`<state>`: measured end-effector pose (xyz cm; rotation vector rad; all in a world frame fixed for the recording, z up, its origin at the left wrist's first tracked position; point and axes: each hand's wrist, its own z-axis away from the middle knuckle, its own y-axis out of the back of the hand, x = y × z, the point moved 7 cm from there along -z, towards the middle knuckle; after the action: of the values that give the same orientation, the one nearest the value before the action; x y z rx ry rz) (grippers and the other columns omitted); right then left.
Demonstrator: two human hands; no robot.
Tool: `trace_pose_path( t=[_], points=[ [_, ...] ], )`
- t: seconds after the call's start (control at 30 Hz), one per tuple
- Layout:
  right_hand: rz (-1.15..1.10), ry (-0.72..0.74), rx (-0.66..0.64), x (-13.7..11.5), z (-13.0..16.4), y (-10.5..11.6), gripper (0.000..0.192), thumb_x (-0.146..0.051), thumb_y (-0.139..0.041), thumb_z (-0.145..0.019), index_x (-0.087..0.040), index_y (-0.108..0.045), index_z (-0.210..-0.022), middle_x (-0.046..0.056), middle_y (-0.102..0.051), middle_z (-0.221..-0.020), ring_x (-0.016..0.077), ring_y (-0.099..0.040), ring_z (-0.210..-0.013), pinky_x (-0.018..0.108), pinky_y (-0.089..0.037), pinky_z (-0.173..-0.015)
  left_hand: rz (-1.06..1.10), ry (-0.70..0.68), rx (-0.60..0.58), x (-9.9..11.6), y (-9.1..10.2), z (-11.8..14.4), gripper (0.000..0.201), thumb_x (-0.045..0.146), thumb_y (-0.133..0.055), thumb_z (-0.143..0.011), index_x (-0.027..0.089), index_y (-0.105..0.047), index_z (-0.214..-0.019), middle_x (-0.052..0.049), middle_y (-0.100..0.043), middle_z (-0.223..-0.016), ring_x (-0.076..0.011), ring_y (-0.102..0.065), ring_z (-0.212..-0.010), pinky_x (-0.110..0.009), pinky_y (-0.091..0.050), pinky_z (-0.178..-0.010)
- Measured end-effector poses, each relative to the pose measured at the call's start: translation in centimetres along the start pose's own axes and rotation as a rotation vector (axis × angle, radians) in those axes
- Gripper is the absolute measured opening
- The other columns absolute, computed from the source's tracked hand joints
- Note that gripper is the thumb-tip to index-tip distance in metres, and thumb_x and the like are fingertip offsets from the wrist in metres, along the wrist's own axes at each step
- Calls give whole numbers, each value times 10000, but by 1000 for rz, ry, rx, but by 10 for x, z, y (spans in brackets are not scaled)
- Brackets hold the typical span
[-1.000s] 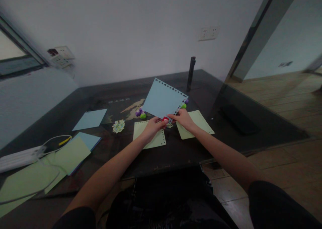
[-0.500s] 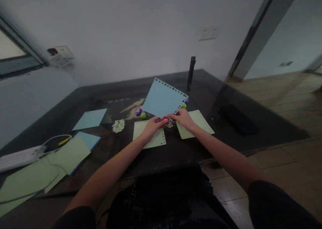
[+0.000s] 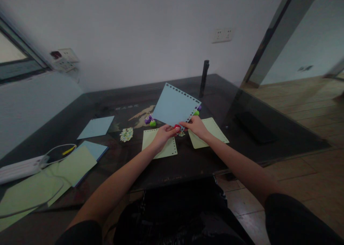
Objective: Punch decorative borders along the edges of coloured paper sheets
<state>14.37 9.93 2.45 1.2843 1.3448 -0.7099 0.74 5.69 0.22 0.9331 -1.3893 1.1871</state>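
A light blue paper sheet [image 3: 174, 106] with punched holes along two edges is held tilted above the dark table [image 3: 188, 162]. My left hand [image 3: 163, 134] grips a small red punch [image 3: 176, 127] at the sheet's lower corner. My right hand [image 3: 196, 126] pinches the sheet's lower right edge next to the punch. Under my hands lie two pale green punched sheets, one on the left [image 3: 158, 151] and one on the right [image 3: 215, 130]. A small heap of punched-out paper bits [image 3: 126, 134] lies to the left.
Purple and green small punches [image 3: 149, 121] sit behind the blue sheet. Blue [image 3: 96, 127] and green [image 3: 73, 164] sheets lie at left, with a white power strip [image 3: 18, 168] and cables. A dark post [image 3: 204, 78] stands at the table's back. A black flat object [image 3: 255, 127] lies right.
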Motion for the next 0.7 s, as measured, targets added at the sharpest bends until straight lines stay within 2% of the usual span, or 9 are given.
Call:
trace_pose_path(
  t=[0.7],
  points=[
    [-12,-5,5,0,1,0,233,-360,-684,-704,-133,-653,-748,71,-658,-667,170,-601,-541,337,-553,-544,-9,3,7,2,-1,2,390,347,-745,-678,114,-650,-976,-120,-692,-971,-182,-629,-852,-280,-437,-744]
  ],
)
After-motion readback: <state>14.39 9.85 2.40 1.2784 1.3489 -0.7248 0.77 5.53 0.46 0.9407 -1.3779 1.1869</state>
